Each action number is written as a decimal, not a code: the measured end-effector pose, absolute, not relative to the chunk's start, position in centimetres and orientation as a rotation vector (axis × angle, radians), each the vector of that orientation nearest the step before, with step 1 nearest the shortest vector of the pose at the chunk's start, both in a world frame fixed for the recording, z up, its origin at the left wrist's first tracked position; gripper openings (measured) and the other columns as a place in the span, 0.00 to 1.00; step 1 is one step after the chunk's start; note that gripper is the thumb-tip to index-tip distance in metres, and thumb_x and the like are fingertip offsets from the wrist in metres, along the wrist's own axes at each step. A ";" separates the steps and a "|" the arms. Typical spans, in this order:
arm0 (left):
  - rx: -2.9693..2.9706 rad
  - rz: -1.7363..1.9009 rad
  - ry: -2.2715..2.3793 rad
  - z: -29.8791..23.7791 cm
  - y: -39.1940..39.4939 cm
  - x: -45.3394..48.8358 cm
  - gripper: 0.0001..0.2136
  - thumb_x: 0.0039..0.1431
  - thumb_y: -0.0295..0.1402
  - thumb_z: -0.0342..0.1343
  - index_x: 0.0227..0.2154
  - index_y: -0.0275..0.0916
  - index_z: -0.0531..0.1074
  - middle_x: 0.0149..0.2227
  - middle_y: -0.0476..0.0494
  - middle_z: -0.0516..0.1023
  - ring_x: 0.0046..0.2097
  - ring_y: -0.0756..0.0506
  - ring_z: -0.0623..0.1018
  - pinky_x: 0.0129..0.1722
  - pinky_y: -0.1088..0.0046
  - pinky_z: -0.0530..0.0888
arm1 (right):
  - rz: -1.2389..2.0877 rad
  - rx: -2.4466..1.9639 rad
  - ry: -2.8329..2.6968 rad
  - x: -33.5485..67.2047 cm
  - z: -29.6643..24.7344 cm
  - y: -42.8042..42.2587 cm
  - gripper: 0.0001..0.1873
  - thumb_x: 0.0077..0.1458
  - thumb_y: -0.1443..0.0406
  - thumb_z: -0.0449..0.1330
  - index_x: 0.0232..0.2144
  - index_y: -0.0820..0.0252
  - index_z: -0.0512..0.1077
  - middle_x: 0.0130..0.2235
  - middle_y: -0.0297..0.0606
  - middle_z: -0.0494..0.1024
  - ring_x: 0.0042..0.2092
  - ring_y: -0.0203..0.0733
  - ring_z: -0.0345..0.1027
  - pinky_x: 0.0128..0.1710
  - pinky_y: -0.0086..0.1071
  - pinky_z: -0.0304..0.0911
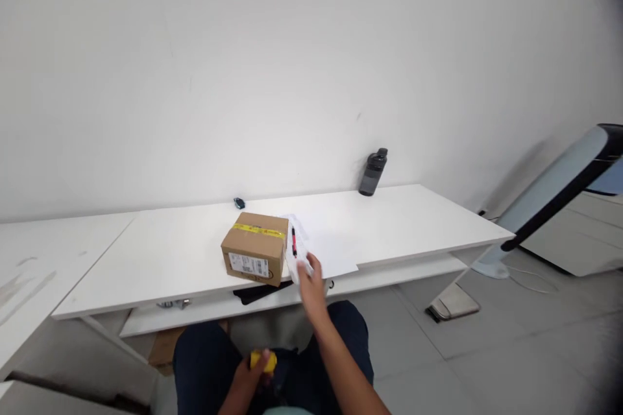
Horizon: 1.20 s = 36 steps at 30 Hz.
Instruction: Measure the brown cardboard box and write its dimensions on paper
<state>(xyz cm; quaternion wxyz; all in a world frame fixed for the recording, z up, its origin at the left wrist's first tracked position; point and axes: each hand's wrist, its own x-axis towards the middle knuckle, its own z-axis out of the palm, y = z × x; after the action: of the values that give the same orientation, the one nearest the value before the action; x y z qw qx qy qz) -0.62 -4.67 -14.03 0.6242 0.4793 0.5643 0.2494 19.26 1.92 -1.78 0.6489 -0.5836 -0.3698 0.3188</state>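
Low over my lap, my left hand (252, 375) is closed around a small yellow object (263, 361); its kind is partly hidden by the fingers. My right hand (312, 280) reaches to the table's front edge, fingers apart over white paper sheets (335, 262). Whether the fingertips touch the paper is blurred. On the papers, beyond that hand, lies a red and black pen (294, 242). Just left of the papers sits a closed cardboard box (260, 224) with yellow tape across its top and a white label on its front side.
The white table (185, 246) runs along the wall. A dark bottle (373, 172) stands at the back right, and a small dark object (239, 203) lies near the wall. Below is a shelf (389, 277) with a black item (260, 292). A tall pale appliance (549, 198) leans into view right.
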 end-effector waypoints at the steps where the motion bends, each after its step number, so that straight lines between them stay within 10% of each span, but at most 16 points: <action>1: 1.077 0.646 1.377 -13.4 -4.7 0.2 0.32 0.33 0.70 0.54 0.25 0.44 0.70 0.22 0.44 0.73 0.32 0.33 0.81 0.33 0.56 0.76 | 0.764 -1.300 -0.909 18.0 -1.5 2.9 0.42 0.51 0.37 0.55 0.56 0.59 0.69 0.61 0.51 0.68 0.62 0.53 0.61 0.58 0.49 0.60; 5: 0.950 0.895 1.444 -11.8 -5.4 1.4 0.35 0.33 0.67 0.59 0.31 0.38 0.74 0.24 0.42 0.76 0.31 0.38 0.79 0.33 0.61 0.75 | 1.092 -1.096 -1.245 17.1 -2.6 3.3 0.35 0.57 0.39 0.52 0.53 0.56 0.72 0.53 0.45 0.76 0.56 0.50 0.69 0.53 0.45 0.65; 12: 0.959 1.070 1.561 -13.8 -9.2 -1.8 0.33 0.37 0.56 0.66 0.42 0.38 0.71 0.40 0.37 0.81 0.44 0.35 0.79 0.47 0.61 0.74 | 0.591 -1.544 -1.196 24.1 -2.1 6.6 0.34 0.59 0.45 0.49 0.54 0.65 0.69 0.51 0.51 0.76 0.47 0.49 0.73 0.47 0.39 0.66; 20: 1.147 1.037 1.606 -9.9 -9.6 -2.5 0.38 0.42 0.49 0.67 0.56 0.37 0.65 0.53 0.33 0.75 0.55 0.33 0.75 0.56 0.60 0.69 | 0.603 -1.884 -1.463 19.9 -1.2 17.7 0.23 0.63 0.64 0.51 0.58 0.66 0.66 0.52 0.57 0.75 0.57 0.57 0.65 0.57 0.49 0.48; 30: 1.388 1.245 1.261 -2.5 7.2 4.8 0.39 0.48 0.42 0.67 0.61 0.38 0.58 0.57 0.35 0.71 0.55 0.39 0.74 0.56 0.63 0.70 | 0.992 -1.471 -1.254 16.3 -2.8 23.6 0.10 0.56 0.67 0.53 0.31 0.59 0.75 0.42 0.44 0.81 0.53 0.49 0.70 0.52 0.39 0.60; 36: 1.201 1.430 1.420 -3.5 15.9 7.3 0.35 0.55 0.47 0.61 0.60 0.37 0.55 0.53 0.33 0.72 0.51 0.42 0.76 0.50 0.66 0.72 | 1.138 -1.060 -0.874 20.8 -3.3 24.6 0.10 0.54 0.63 0.53 0.40 0.52 0.66 0.50 0.36 0.78 0.50 0.38 0.72 0.44 0.34 0.69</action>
<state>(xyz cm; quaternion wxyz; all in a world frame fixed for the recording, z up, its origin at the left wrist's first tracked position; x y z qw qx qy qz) 7.31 15.87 -3.49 0.3875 0.4718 0.5580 0.5620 20.79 24.61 -3.31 0.6279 -0.4626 -0.3812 0.4964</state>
